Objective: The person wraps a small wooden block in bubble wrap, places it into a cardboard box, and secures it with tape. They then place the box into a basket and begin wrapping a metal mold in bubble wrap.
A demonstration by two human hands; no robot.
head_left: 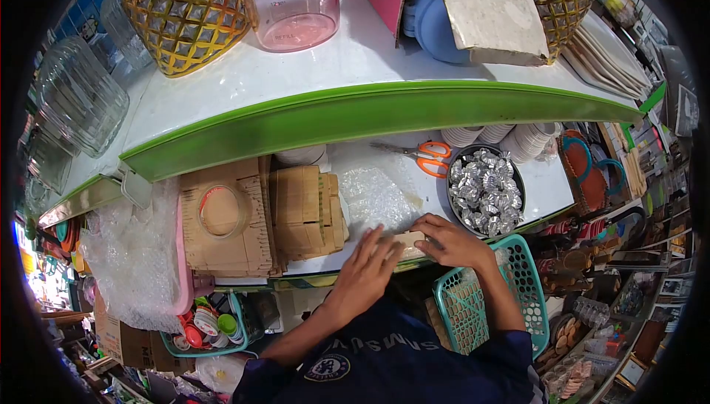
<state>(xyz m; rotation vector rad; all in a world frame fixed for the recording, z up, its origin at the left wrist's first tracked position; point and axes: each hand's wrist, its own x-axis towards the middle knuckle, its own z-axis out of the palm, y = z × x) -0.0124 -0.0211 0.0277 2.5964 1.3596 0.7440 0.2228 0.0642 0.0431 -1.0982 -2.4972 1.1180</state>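
Observation:
My left hand point(364, 269) is over the front edge of the lower shelf, fingers stretched out and slightly blurred, with nothing visible in it. Beside it, my right hand point(452, 243) has its bent fingers and thumb on a small brown cardboard piece point(409, 243). Part of that piece is hidden under the hand. A sheet of bubble wrap point(376, 198) lies flat just beyond both hands. Orange-handled scissors point(432, 160) rest behind it. To the right stands a dark round pan point(452, 208) heaped with crinkled silver foil cups point(484, 189).
Stacked cardboard pieces point(248, 238) with a tape roll point(220, 211) on top fill the left. More bubble wrap point(137, 256) hangs there. A green-edged shelf point(384, 104) juts out above. Teal baskets point(526, 271) sit beneath my right arm. White cups point(529, 141) stand behind the pan.

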